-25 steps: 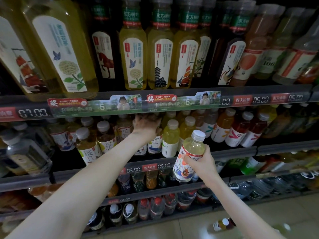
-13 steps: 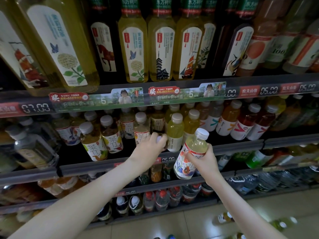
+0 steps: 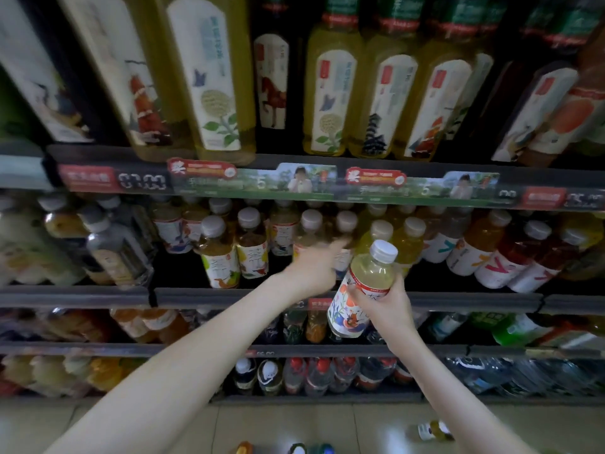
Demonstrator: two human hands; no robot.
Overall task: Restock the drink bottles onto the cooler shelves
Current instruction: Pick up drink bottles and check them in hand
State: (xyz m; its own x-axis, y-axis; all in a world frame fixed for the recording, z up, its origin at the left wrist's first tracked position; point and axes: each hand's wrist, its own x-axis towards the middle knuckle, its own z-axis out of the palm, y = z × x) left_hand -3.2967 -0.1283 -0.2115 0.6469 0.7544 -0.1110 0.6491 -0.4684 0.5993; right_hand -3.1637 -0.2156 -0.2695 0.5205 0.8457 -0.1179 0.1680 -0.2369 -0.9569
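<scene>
My right hand (image 3: 388, 308) grips a pale yellow tea bottle (image 3: 368, 280) with a white cap and a flowered label, held upright just in front of the middle cooler shelf (image 3: 229, 298). My left hand (image 3: 312, 268) is blurred. It reaches into that shelf's row of white-capped tea bottles (image 3: 252, 253), and its fingertips are at a bottle (image 3: 345, 224) right behind it. Whether it holds that bottle I cannot tell.
Tall yellow and dark tea bottles (image 3: 330, 103) fill the shelf above a price rail (image 3: 262, 183). Orange and red juice bottles (image 3: 491, 257) stand to the right. Lower shelves hold small bottles (image 3: 314, 375) and water. Loose bottles (image 3: 432, 430) lie on the tiled floor.
My left hand came down from the top of the middle shelf and moved right, close to the held bottle. The view shifted right and closer. My right hand kept its bottle.
</scene>
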